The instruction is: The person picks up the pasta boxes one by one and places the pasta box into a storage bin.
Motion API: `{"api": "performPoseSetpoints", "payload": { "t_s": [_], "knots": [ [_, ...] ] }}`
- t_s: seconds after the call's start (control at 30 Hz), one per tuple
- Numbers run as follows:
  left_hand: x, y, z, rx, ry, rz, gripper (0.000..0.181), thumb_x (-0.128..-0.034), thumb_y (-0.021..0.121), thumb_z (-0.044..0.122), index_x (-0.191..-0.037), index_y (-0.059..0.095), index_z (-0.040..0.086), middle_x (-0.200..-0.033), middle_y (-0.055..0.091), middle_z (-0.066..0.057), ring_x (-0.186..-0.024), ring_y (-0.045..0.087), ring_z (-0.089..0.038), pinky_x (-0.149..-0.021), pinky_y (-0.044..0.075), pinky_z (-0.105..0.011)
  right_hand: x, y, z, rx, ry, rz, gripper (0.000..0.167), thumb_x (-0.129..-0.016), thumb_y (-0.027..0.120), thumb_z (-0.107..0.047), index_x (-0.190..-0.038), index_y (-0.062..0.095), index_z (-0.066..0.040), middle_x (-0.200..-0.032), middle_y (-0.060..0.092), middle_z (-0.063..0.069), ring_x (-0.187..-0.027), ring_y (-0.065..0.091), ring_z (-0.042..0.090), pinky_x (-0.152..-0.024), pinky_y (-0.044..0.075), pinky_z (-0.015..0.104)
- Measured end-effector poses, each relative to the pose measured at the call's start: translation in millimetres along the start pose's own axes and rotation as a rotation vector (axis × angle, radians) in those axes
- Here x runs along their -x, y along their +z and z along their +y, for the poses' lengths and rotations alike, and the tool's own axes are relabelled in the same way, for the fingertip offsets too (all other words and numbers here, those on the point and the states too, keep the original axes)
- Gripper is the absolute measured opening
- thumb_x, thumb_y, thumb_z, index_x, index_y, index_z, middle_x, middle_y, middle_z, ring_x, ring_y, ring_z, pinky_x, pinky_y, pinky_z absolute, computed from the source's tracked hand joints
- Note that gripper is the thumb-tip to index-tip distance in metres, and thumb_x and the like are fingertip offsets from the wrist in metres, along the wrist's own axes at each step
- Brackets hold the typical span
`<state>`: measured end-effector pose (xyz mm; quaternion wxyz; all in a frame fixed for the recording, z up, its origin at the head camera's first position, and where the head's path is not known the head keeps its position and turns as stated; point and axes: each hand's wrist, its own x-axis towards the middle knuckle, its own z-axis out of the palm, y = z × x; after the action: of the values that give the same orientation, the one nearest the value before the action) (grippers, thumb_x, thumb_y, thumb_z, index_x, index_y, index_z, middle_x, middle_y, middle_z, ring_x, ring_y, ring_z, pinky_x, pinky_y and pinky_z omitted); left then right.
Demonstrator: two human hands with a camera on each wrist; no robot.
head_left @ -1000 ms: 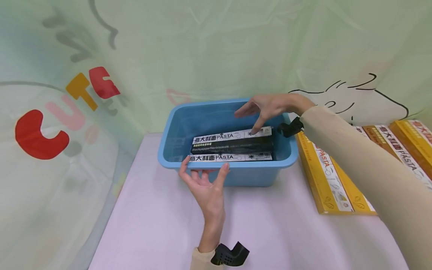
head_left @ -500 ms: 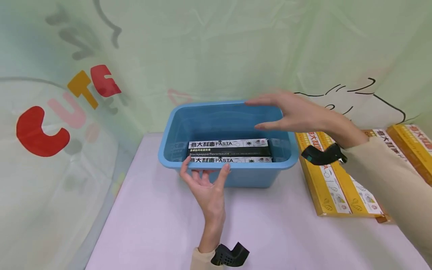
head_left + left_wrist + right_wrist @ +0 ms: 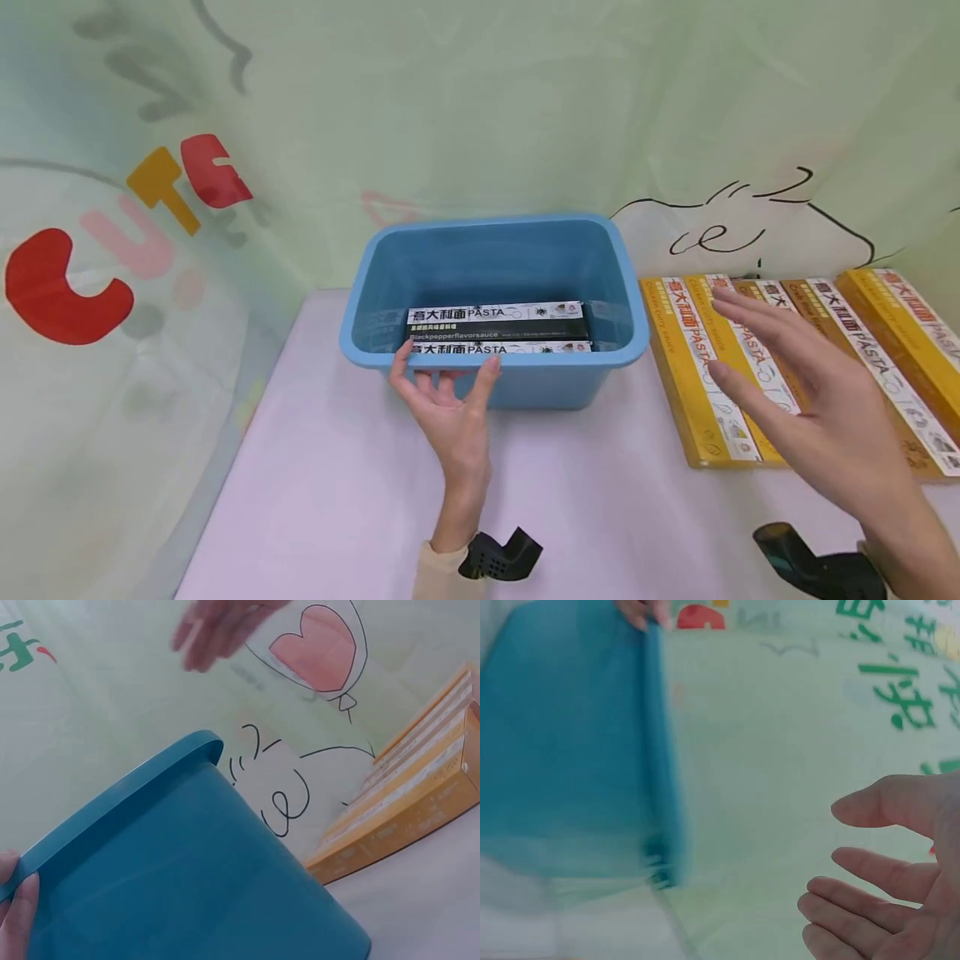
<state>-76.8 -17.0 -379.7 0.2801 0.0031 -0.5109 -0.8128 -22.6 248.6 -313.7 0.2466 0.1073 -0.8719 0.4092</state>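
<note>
A blue plastic bin stands on the table. Inside it, two black-and-white pasta boxes lie one beside the other, their lettering facing up; the near one is partly hidden by the front rim. My left hand grips the bin's front rim, and in the left wrist view its fingers bend about that edge. Fingers spread and holding nothing, my right hand hovers to the right of the bin, over the yellow pasta boxes. The right wrist view also shows this hand with nothing in it.
To the right of the bin lies a row of several pasta boxes, among them a brown one and a yellow one at the far end. A printed green curtain hangs behind. The table has a pale cover.
My right hand has left the boxes inside the bin and moved right and nearer, over the yellow boxes. The rear black box now lies straight against the front one. My left hand stays at the rim.
</note>
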Motion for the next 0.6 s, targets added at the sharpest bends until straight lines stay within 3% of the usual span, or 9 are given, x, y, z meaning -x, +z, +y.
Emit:
{"api": "performPoseSetpoints", "payload": {
  "t_s": [0.13,0.23,0.33,0.5,0.53,0.6],
  "knots": [
    [0.2,-0.5,0.2,0.004,0.001,-0.006,0.092,-0.0806,0.083,-0.009,-0.15,0.027,0.012,-0.141,0.051,-0.014,-0.093,0.056,-0.026,-0.08,0.063,-0.034,35.2,10,20,0.014,0.133,-0.005,0.065,-0.094,0.074,0.003,-0.153,0.054,-0.015,-0.157,0.048,-0.009,-0.147,0.034,-0.004,-0.114,0.021,0.006],
    [0.7,-1.4,0.8,0.014,-0.002,-0.011,0.092,-0.0815,0.082,-0.009,-0.151,0.026,0.012,-0.141,0.05,-0.014,-0.094,0.056,-0.027,-0.08,0.064,-0.038,57.8,17,33,0.035,0.242,-0.013,0.064,-0.097,0.074,-0.004,-0.155,0.051,-0.019,-0.159,0.048,0.003,-0.149,0.035,0.002,-0.112,0.02,0.005],
    [1.5,-2.1,1.0,0.021,-0.005,-0.01,0.091,-0.0817,0.082,-0.01,-0.151,0.026,0.012,-0.142,0.05,-0.014,-0.095,0.055,-0.029,-0.081,0.064,-0.039,76.5,26,44,0.058,0.298,0.017,0.064,-0.095,0.076,-0.003,-0.154,0.053,-0.016,-0.156,0.051,0.01,-0.145,0.035,-0.005,-0.107,0.023,0.001],
    [2.6,-1.8,0.6,0.039,-0.005,-0.016,0.091,-0.0816,0.081,-0.011,-0.15,0.026,0.012,-0.148,0.049,-0.013,-0.113,0.058,-0.036,-0.085,0.064,-0.039,92.4,39,57,0.028,0.332,0.109,0.061,-0.091,0.076,0.005,-0.148,0.058,-0.007,-0.149,0.055,0.004,-0.129,0.035,-0.021,-0.106,0.028,0.0],
    [2.5,-2.1,0.7,0.045,-0.005,-0.018,0.091,-0.0818,0.081,-0.011,-0.151,0.025,0.012,-0.149,0.048,-0.013,-0.117,0.058,-0.039,-0.085,0.064,-0.039,93.8,42,58,0.021,0.365,0.123,0.061,-0.091,0.076,0.005,-0.148,0.057,-0.006,-0.149,0.055,0.005,-0.129,0.036,-0.02,-0.11,0.028,0.003],
    [2.5,-2.4,0.9,0.056,-0.008,-0.021,0.091,-0.0819,0.081,-0.011,-0.15,0.026,0.013,-0.149,0.048,-0.014,-0.121,0.057,-0.042,-0.086,0.064,-0.041,96.4,48,59,0.015,0.456,0.142,0.061,-0.092,0.075,0.003,-0.149,0.055,-0.004,-0.152,0.054,0.012,-0.14,0.039,-0.007,-0.117,0.029,0.013]
  ]
}}
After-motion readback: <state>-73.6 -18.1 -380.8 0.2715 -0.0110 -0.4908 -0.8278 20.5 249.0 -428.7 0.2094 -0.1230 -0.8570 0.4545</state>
